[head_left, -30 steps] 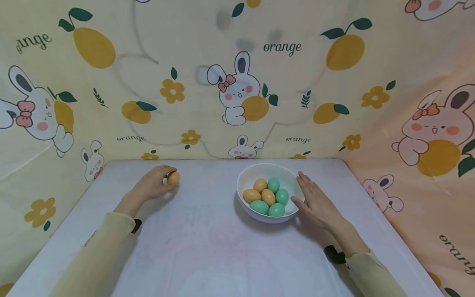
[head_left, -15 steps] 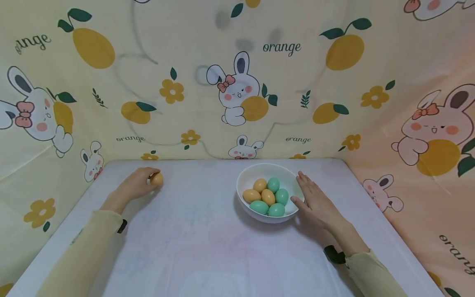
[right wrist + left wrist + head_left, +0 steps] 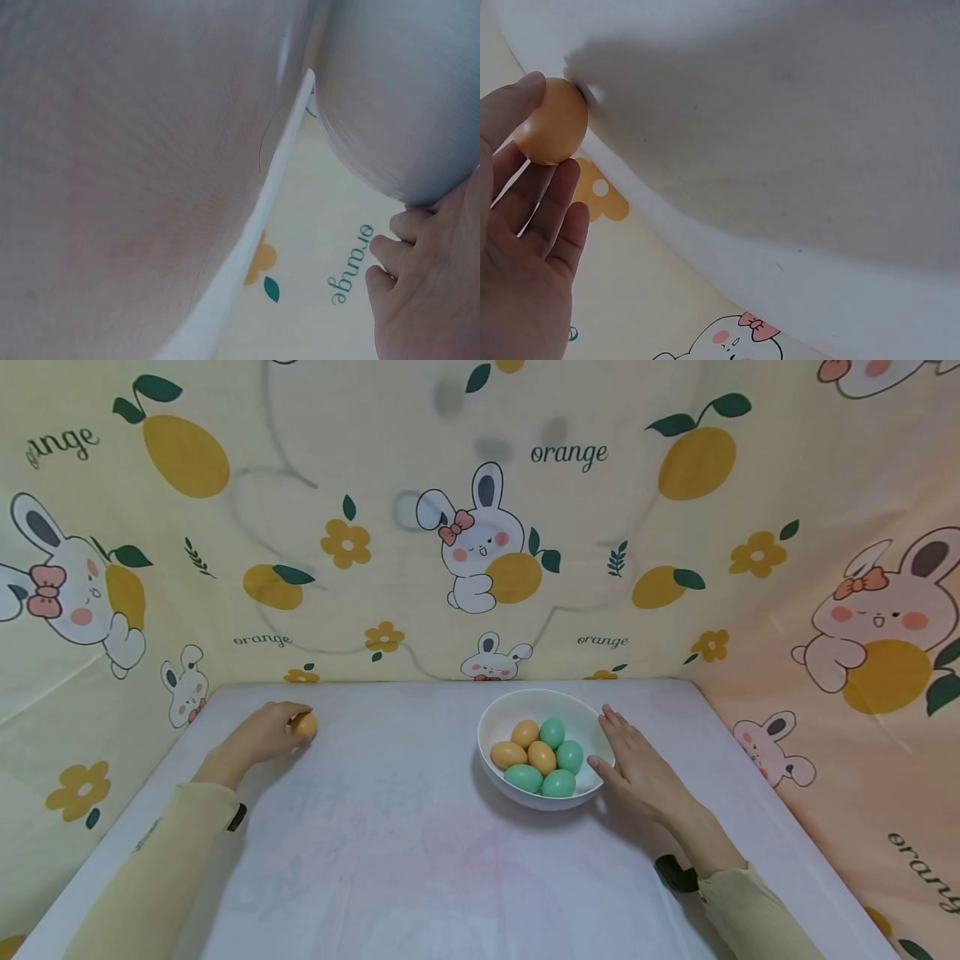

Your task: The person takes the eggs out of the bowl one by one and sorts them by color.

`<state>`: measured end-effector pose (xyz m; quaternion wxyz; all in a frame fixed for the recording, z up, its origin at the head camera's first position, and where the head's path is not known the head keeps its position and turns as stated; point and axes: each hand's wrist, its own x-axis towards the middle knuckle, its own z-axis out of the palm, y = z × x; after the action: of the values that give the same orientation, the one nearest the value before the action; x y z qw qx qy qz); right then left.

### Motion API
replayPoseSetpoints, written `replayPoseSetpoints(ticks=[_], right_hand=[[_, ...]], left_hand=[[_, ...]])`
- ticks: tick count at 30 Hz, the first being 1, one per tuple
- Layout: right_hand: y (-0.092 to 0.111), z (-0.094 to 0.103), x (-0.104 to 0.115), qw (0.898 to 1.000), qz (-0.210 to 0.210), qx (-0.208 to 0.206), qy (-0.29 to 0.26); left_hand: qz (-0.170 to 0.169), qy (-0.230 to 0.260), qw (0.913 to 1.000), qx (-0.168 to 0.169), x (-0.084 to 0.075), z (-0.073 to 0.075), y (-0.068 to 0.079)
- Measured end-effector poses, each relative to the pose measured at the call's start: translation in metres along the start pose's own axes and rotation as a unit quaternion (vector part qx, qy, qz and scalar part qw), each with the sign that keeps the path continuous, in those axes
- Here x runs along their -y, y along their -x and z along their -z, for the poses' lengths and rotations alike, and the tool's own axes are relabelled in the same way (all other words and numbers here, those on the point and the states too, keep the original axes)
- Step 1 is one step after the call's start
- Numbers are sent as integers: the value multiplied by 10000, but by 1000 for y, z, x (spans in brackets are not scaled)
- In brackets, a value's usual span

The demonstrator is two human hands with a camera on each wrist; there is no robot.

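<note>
"What are we gripping?"

"Our left hand [image 3: 257, 737] pinches an orange egg [image 3: 305, 727] between thumb and fingers."

"What's changed?"

"We have it farther left than a second ago, so it's more widely parted from the seven eggs [image 3: 542, 757] in the bowl [image 3: 517, 707], right of our grip."

"And beyond?"

"Our right hand [image 3: 640, 770] keeps straight fingers against the bowl's far side."

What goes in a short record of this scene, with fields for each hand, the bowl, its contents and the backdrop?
Left hand: pinches one orange egg, away from the bowl
Right hand: rests against the bowl's side
Bowl: white, upright on the table
Contents: three orange eggs, four green eggs
Backdrop: patterned, pale
</note>
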<state>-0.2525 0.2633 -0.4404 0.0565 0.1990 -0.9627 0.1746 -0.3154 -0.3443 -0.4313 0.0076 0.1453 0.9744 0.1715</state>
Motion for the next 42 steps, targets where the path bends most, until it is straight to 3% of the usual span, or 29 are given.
replayPoseSetpoints(ticks=[12,22,34,42], right_hand=[[0,0,1,10000,-12,21,3],[2,0,2,10000,8,6,-44],[2,1,2,10000,32,-29,-6],[1,0,1,10000,13,-37,-18]], left_hand=[[247,-76,9996,113,-4,0,3],[95,-172,9998,-3,-2,-3,4],[61,-261,9994,-216,-10,-2,7],[-175,-89,9975,-678,-26,6,5]])
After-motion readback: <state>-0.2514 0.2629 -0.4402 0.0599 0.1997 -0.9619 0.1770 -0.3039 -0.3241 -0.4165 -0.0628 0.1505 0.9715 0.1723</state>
